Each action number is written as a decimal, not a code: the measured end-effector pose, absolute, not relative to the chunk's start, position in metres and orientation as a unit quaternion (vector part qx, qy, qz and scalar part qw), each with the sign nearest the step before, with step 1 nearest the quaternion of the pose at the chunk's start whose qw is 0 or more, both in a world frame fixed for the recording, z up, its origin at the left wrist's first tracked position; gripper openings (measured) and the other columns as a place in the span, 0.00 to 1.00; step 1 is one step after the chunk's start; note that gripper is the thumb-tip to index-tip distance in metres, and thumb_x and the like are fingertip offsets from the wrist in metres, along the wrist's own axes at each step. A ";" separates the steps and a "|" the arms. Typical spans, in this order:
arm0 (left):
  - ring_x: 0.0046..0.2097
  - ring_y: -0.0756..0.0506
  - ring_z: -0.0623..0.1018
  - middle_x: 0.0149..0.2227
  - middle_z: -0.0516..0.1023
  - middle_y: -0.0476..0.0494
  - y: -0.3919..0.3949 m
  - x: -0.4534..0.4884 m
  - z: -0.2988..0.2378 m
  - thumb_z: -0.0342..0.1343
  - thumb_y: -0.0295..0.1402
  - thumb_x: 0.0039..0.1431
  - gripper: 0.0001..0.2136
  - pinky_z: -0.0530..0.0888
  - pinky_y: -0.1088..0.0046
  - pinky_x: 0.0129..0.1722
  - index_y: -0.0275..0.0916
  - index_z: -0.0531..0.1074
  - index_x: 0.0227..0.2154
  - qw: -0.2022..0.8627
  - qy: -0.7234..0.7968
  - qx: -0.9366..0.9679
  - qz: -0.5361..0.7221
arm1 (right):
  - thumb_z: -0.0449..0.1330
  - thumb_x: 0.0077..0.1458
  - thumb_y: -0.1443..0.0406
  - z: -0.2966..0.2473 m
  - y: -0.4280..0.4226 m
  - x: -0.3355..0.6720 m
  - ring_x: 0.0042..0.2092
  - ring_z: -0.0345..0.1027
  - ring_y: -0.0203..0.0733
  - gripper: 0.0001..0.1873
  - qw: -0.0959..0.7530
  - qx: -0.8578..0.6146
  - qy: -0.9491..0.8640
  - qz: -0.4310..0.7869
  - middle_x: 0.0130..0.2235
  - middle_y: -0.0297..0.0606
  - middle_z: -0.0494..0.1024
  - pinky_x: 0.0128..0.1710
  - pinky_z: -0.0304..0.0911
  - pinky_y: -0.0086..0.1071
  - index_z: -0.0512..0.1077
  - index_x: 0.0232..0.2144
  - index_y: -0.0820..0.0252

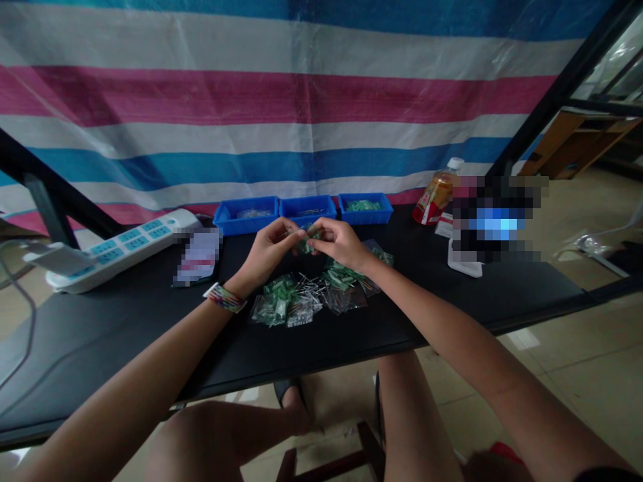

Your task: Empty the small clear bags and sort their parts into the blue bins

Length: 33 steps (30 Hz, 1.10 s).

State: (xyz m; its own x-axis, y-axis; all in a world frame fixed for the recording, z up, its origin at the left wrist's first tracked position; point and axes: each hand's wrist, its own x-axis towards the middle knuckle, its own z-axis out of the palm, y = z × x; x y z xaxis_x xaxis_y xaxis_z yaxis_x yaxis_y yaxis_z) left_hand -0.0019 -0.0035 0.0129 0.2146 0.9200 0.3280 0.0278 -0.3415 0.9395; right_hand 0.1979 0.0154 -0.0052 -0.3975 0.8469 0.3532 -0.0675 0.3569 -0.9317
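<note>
My left hand (pixel 271 249) and my right hand (pixel 337 242) meet above the black table (pixel 125 321), fingers pinched together on a small clear bag of green parts (pixel 307 241) held between them. A striped band is on my left wrist. Just below the hands lies a heap of small clear bags with green parts and loose metal pins (pixel 311 294).
Three blue trays (pixel 304 211) stand in a row at the table's back edge; the right one holds green parts. A white power strip (pixel 115 251) lies at the left. A bottle with amber liquid (pixel 438 194) stands at the right. A striped tarp hangs behind.
</note>
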 end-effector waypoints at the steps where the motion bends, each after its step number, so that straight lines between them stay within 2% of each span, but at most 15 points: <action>1: 0.31 0.49 0.74 0.29 0.75 0.48 -0.003 -0.002 0.012 0.69 0.53 0.59 0.21 0.72 0.73 0.31 0.39 0.73 0.31 0.445 0.376 0.638 0.505 | 0.74 0.55 0.54 -0.004 0.015 0.199 0.36 0.76 0.41 0.17 0.477 -0.289 -0.687 0.466 0.34 0.33 0.79 0.39 0.76 0.38 0.74 0.37 0.57; 4: 0.26 0.49 0.72 0.24 0.71 0.48 0.000 -0.006 0.011 0.61 0.60 0.63 0.27 0.69 0.72 0.27 0.39 0.71 0.25 0.457 0.401 0.614 0.504 | 0.69 0.62 0.60 -0.002 0.015 0.203 0.38 0.75 0.42 0.08 0.509 -0.300 -0.724 0.357 0.35 0.34 0.79 0.42 0.74 0.38 0.75 0.36 0.56; 7: 0.26 0.48 0.72 0.23 0.72 0.46 0.002 -0.009 0.011 0.59 0.61 0.64 0.28 0.70 0.71 0.27 0.39 0.73 0.23 0.453 0.425 0.616 0.485 | 0.65 0.66 0.65 0.002 0.013 0.207 0.43 0.76 0.44 0.04 0.528 -0.279 -0.767 0.234 0.39 0.37 0.81 0.48 0.74 0.40 0.77 0.35 0.56; 11: 0.33 0.46 0.77 0.32 0.80 0.43 -0.001 -0.007 0.014 0.68 0.52 0.58 0.20 0.74 0.71 0.30 0.38 0.80 0.31 0.452 0.403 0.644 0.468 | 0.62 0.68 0.69 0.004 0.009 0.209 0.53 0.77 0.45 0.07 0.495 -0.240 -0.822 0.147 0.48 0.39 0.81 0.57 0.73 0.44 0.80 0.40 0.53; 15: 0.32 0.48 0.75 0.34 0.80 0.47 -0.002 -0.004 0.015 0.74 0.43 0.51 0.16 0.74 0.73 0.30 0.38 0.80 0.37 0.466 0.384 0.613 0.509 | 0.58 0.66 0.73 0.000 0.011 0.207 0.60 0.74 0.47 0.14 0.523 -0.249 -0.800 0.152 0.58 0.41 0.78 0.64 0.71 0.49 0.82 0.39 0.54; 17: 0.32 0.49 0.75 0.33 0.79 0.48 -0.001 -0.004 0.014 0.75 0.41 0.50 0.16 0.74 0.74 0.30 0.39 0.79 0.36 0.464 0.381 0.596 0.534 | 0.54 0.67 0.72 -0.002 0.013 0.205 0.57 0.76 0.46 0.17 0.549 -0.257 -0.760 0.232 0.59 0.42 0.77 0.61 0.75 0.48 0.82 0.41 0.54; 19: 0.33 0.49 0.76 0.34 0.80 0.48 0.000 -0.005 0.014 0.76 0.40 0.49 0.16 0.74 0.74 0.31 0.39 0.78 0.35 0.462 0.377 0.590 0.545 | 0.55 0.68 0.68 -0.002 0.013 0.203 0.52 0.78 0.45 0.16 0.554 -0.270 -0.707 0.346 0.58 0.42 0.78 0.54 0.80 0.45 0.80 0.50 0.53; 20: 0.33 0.49 0.76 0.34 0.80 0.48 0.001 -0.005 0.014 0.76 0.40 0.49 0.16 0.74 0.75 0.31 0.38 0.78 0.34 0.461 0.375 0.591 0.545 | 0.58 0.68 0.64 -0.001 0.013 0.201 0.50 0.79 0.44 0.16 0.548 -0.278 -0.680 0.401 0.57 0.42 0.79 0.50 0.82 0.43 0.78 0.55 0.52; 22: 0.33 0.49 0.76 0.33 0.80 0.48 0.000 -0.005 0.014 0.77 0.39 0.49 0.16 0.74 0.75 0.32 0.38 0.78 0.34 0.460 0.371 0.595 0.545 | 0.66 0.63 0.58 -0.001 0.011 0.198 0.47 0.79 0.45 0.24 0.530 -0.289 -0.634 0.483 0.52 0.40 0.81 0.46 0.84 0.41 0.73 0.60 0.50; 24: 0.32 0.49 0.76 0.32 0.80 0.48 -0.001 -0.004 0.015 0.77 0.40 0.49 0.16 0.74 0.74 0.32 0.38 0.77 0.32 0.454 0.370 0.603 0.541 | 0.72 0.56 0.54 -0.001 0.010 0.195 0.44 0.79 0.45 0.27 0.516 -0.296 -0.612 0.521 0.45 0.38 0.81 0.41 0.84 0.40 0.74 0.55 0.52; 26: 0.31 0.49 0.76 0.30 0.79 0.48 -0.002 -0.003 0.014 0.76 0.41 0.49 0.16 0.74 0.73 0.31 0.39 0.76 0.30 0.447 0.373 0.614 0.533 | 0.74 0.52 0.51 -0.002 0.010 0.193 0.42 0.78 0.44 0.23 0.512 -0.296 -0.610 0.527 0.40 0.36 0.79 0.37 0.84 0.38 0.76 0.45 0.55; 28: 0.31 0.48 0.76 0.30 0.80 0.47 -0.002 -0.002 0.012 0.76 0.43 0.50 0.16 0.74 0.72 0.31 0.39 0.77 0.30 0.444 0.376 0.624 0.522 | 0.73 0.52 0.51 -0.004 0.013 0.193 0.40 0.77 0.43 0.20 0.512 -0.299 -0.621 0.512 0.37 0.35 0.78 0.33 0.83 0.36 0.75 0.39 0.57; 31: 0.35 0.45 0.80 0.36 0.82 0.44 -0.001 -0.004 0.009 0.72 0.45 0.55 0.17 0.75 0.71 0.32 0.39 0.80 0.41 0.433 0.379 0.642 0.506 | 0.71 0.56 0.51 -0.002 0.023 0.205 0.37 0.76 0.42 0.18 0.529 -0.321 -0.642 0.453 0.36 0.35 0.78 0.31 0.81 0.35 0.76 0.39 0.57; 33: 0.39 0.43 0.82 0.41 0.84 0.42 0.001 -0.008 0.007 0.69 0.44 0.59 0.18 0.77 0.68 0.36 0.40 0.81 0.48 0.381 0.394 0.685 0.480 | 0.67 0.61 0.52 0.002 0.032 0.223 0.37 0.77 0.43 0.16 0.565 -0.355 -0.651 0.362 0.39 0.38 0.80 0.35 0.82 0.38 0.78 0.41 0.57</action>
